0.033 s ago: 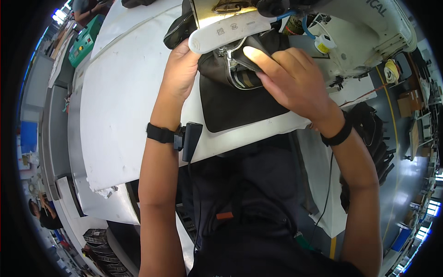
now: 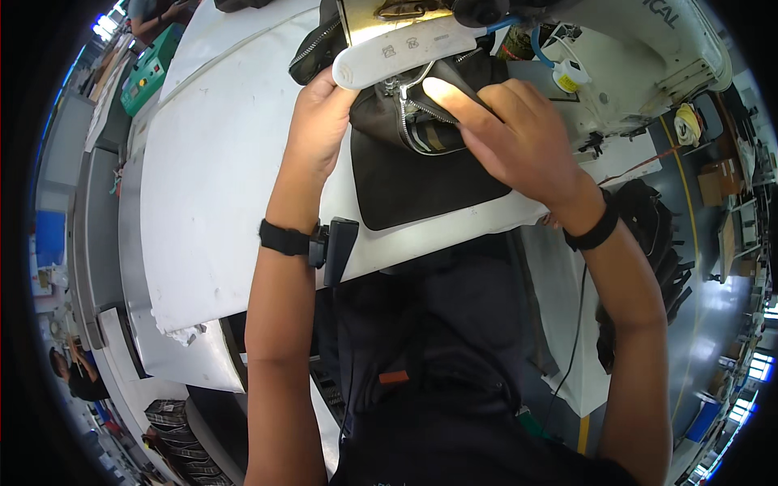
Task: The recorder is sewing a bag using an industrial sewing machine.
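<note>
A dark bag (image 2: 433,190) with a silver zipper lies under the head of a sewing machine (image 2: 668,49). The zipper's curved opening stands apart and shows striped lining. My left hand (image 2: 318,125) pinches the bag's left side, its fingertips partly hidden behind a long white rounded machine part (image 2: 405,53). On the other side, my right hand (image 2: 523,146) grips the dark fabric beside the zipper, index finger stretched along it under bright light. The needle area is hidden behind the white part.
The bag rests on a white worktable (image 2: 219,186) whose front edge runs before me. A small oil bottle (image 2: 570,77) with a blue tube stands right of the bag. Dark bags (image 2: 648,235) hang at the right. A green machine (image 2: 151,69) sits far left.
My left hand and forearm have shifted very slightly to the right. My right index fingertip has moved a little up and left. Both hands keep their hold on the bag.
</note>
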{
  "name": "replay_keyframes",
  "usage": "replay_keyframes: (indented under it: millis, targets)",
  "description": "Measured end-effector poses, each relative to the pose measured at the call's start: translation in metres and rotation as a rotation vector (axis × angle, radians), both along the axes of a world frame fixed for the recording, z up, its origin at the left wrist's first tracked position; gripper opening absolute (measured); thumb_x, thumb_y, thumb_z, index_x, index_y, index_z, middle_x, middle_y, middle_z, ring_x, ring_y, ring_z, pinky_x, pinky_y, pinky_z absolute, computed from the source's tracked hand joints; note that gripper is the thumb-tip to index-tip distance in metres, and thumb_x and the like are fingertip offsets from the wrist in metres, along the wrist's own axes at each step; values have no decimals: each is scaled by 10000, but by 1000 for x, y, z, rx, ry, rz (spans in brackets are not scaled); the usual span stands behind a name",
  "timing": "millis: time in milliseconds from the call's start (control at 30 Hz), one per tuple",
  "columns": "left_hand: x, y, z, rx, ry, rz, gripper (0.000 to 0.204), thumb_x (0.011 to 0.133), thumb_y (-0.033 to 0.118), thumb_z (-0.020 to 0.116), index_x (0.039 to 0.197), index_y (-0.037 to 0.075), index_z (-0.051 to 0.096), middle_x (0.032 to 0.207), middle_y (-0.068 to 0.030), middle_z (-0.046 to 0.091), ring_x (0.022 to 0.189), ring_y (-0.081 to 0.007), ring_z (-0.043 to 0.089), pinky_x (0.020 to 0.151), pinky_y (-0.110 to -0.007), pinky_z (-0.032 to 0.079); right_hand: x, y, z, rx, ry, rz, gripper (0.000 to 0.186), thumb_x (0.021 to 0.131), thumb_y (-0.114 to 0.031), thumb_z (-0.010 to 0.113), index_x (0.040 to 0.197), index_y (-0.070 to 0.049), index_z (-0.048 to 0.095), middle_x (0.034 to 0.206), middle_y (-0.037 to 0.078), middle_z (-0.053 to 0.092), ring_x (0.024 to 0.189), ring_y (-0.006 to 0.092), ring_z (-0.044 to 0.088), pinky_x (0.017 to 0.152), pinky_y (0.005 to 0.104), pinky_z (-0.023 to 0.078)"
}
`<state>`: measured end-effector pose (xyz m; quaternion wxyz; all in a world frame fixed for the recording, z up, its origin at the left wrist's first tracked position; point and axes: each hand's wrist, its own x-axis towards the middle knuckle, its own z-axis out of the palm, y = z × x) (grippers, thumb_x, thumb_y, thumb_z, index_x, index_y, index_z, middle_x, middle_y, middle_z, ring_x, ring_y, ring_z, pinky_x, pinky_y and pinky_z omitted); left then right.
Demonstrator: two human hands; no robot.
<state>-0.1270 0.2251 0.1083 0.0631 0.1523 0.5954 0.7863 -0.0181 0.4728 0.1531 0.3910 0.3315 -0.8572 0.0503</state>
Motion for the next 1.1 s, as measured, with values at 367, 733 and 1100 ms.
replay_keyframes:
  millis: [367,733,1100]
  targets:
    - [120,55,-9,-804,666,610,885,869,244,855,1548,-84,392,1587,-306,375,1388,-483,449,1153,-541,404,-20,-2,1,37,-52,130,471,801,-154,817,1262,-119,725,778,-12,531,735,188,552,700,333,478]
    - [93,23,30,-1082,831,551,567,793,3,611,1355,-77,623,1379,-217,601,1135,-394,553,1031,-477,488,-24,-9,16,-34,-198,246,364,828,-90,809,1184,-94,735,757,44,566,740,259,576,689,400,480]
    - [103,15,53,-1022,576,325,559,842,27,630,1393,-65,600,1464,-218,594,1356,-407,555,1130,-460,470,-20,-16,-4,-127,-202,195,540,741,-95,839,1266,-69,712,788,35,572,723,245,565,668,392,469]
